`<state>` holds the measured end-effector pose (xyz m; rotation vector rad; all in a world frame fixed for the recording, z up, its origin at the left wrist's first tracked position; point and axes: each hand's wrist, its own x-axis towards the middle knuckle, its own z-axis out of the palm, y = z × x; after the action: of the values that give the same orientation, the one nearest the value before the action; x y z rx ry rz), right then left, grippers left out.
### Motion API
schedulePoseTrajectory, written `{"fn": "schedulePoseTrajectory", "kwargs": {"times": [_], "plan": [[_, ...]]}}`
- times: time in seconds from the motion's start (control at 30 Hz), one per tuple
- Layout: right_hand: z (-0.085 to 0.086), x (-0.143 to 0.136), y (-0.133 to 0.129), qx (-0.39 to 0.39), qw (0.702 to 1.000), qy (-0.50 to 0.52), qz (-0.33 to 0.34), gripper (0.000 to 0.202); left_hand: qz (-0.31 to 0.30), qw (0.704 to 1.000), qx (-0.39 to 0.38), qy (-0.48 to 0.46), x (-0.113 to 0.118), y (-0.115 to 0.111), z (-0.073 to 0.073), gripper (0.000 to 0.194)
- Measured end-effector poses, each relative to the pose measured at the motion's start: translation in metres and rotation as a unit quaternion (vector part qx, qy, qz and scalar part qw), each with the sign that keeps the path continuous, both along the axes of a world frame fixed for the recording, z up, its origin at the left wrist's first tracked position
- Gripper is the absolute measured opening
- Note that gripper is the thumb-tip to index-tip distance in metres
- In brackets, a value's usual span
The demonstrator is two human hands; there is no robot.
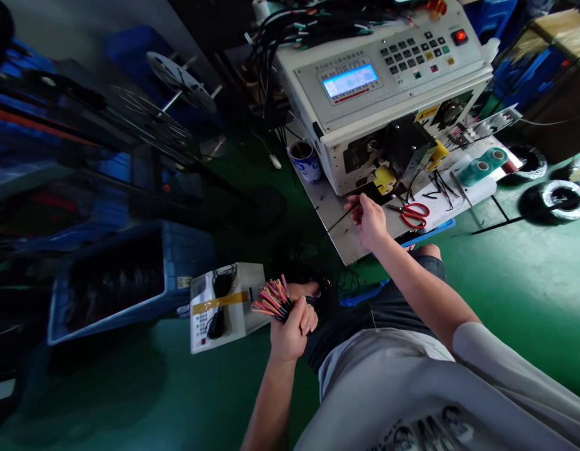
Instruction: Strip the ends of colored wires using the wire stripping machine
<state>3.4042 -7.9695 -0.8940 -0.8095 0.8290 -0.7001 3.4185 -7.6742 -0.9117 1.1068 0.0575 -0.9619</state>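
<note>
My left hand (294,326) is closed round a bundle of short cables (274,299), whose red, orange and yellowish wire ends fan out above the fist. At the front edge of the metal work table (349,241), my right hand (367,219) pinches a thin black cable (341,219) that sticks out to its left. Just beyond that hand stands a wire-cutting machine (327,134) with a lit blue display (350,80) and a keypad. Yellow guide parts (384,180) sit on the machine's front. Red-handled scissors or cutters (414,215) lie right of my right hand.
A printed can (305,164) stands at the table's left corner. Teal spools (482,167) and loose black cable pieces (443,188) lie to the right. A white box (252,294) and a blue crate (186,250) are low on the left. Wire coils (565,200) rest on the floor.
</note>
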Motion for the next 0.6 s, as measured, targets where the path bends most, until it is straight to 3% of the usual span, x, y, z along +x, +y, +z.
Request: {"fn": "schedulePoseTrajectory", "kwargs": {"times": [0.13, 0.2, 0.27, 0.33, 0.4, 0.43, 0.5, 0.6], "plan": [[-0.005, -0.017, 0.045, -0.081, 0.991, 0.053, 0.09, 0.054, 0.0, 0.999, 0.005, -0.039, -0.002, -0.007, 0.006, 0.047], [-0.007, -0.036, 0.076, -0.159, 0.962, 0.076, 0.21, 0.058, -0.003, 0.999, -0.004, -0.05, -0.001, -0.009, 0.008, 0.05], [-0.009, -0.057, 0.105, -0.268, 0.885, 0.078, 0.371, 0.058, -0.003, 0.998, -0.008, -0.067, 0.001, -0.008, 0.008, 0.053], [-0.009, -0.075, 0.126, -0.381, 0.779, 0.069, 0.494, 0.053, 0.003, 0.997, 0.005, -0.079, 0.004, -0.005, 0.006, 0.056], [-0.009, -0.085, 0.139, -0.464, 0.691, 0.076, 0.549, 0.048, 0.012, 0.996, 0.024, -0.082, 0.005, -0.002, 0.004, 0.059], [-0.008, -0.087, 0.142, -0.488, 0.663, 0.088, 0.561, 0.046, 0.015, 0.996, 0.032, -0.082, 0.005, -0.001, 0.003, 0.06], [-0.005, -0.087, 0.141, -0.508, 0.632, 0.107, 0.576, 0.042, 0.018, 0.996, 0.039, -0.081, 0.005, 0.0, 0.002, 0.061], [0.001, -0.082, 0.135, -0.491, 0.626, 0.102, 0.597, 0.037, 0.03, 0.994, 0.053, -0.086, 0.004, -0.002, 0.003, 0.059]]}}
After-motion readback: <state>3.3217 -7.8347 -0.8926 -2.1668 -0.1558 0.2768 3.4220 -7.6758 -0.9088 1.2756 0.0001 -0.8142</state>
